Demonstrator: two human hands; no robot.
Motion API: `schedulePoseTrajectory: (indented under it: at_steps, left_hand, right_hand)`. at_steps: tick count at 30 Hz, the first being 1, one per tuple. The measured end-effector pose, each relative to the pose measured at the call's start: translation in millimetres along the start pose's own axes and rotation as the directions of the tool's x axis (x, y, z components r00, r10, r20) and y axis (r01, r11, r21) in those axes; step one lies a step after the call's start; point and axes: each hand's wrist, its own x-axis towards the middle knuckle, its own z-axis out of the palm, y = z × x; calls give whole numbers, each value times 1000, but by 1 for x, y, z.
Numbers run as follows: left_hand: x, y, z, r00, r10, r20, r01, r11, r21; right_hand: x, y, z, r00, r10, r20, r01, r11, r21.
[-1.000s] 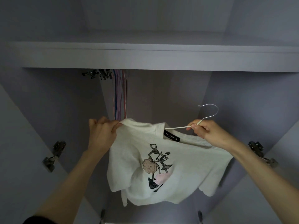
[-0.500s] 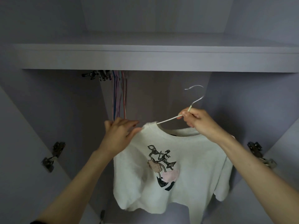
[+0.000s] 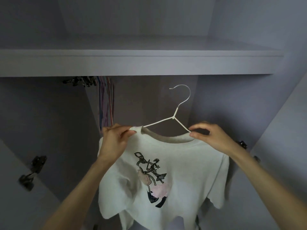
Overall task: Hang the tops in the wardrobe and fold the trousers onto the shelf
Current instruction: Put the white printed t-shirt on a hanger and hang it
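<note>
While raised, left hand [image 3: 114,140] pinches T-shirt [image 3: 166,176] | right hand [image 3: 211,136] pinches hanger [image 3: 174,117]

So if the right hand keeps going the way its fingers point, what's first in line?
The right hand points left along the collar of the t-shirt; probably the hanger arm, then the left hand. Depth is unclear.

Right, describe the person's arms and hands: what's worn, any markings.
Both forearms are bare to the bottom edge of the picture; no sleeves show. The left hand and right hand wear no gloves, and no rings, watch or bracelets are visible. No markings show.
</note>
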Motion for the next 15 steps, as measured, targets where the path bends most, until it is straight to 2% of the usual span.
schedulePoseTrajectory:
  at_steps: [3,7,11,13,15]
  left_hand:
    - [3,3,2,1000,-19,22,20,999,-42]
    - [-3,15,22,995,42,94,-34,996,-85]
    - [-2,19,34,974,25,224,-11,998,-66]
    - [1,19,40,959,85,271,-101,994,49]
    - [1,23,45,943,198,267,-247,955,163]
  right_hand:
    - [-13,9,-8,999,40,21,-40,999,12]
    - [-12,-10,3,998,26,50,-38,969,246]
    - [-11,-18,10,978,130,163,-177,932,316]
    - [-12,-12,9,963,211,169,-260,896,360]
    - [-12,-3,6,955,242,170,-286,900,328]
